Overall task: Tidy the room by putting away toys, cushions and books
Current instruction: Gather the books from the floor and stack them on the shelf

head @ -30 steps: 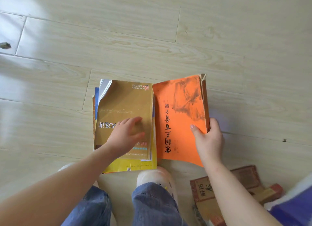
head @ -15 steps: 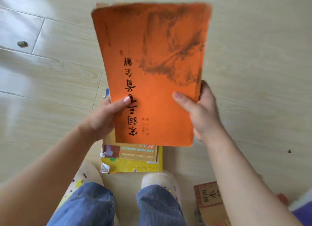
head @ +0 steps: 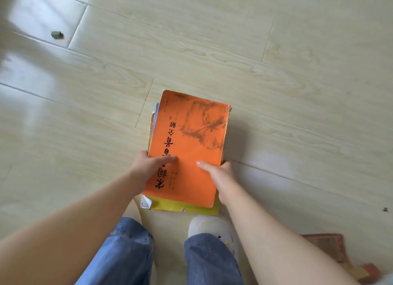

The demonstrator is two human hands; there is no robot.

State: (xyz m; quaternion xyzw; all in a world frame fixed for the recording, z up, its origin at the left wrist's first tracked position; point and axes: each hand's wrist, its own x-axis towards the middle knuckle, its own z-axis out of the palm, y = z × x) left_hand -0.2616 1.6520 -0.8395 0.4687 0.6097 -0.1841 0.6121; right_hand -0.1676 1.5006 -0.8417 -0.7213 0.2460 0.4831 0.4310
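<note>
Now the left hand (head: 146,167) and right hand (head: 222,177) each pinch a near side edge of the thin orange paperback book (head: 187,140), thumbs on its cover; it lies atop a yellow-bottomed book pile (head: 191,208) on the pale plank floor (head: 276,88). Gathering seems unfinished: a reddish-brown book (head: 328,246) lies well apart, rightward.

Stack (head: 191,209) mostly hidden under orange book (head: 187,148); corner book (head: 331,248) blurred, cropped.
</note>
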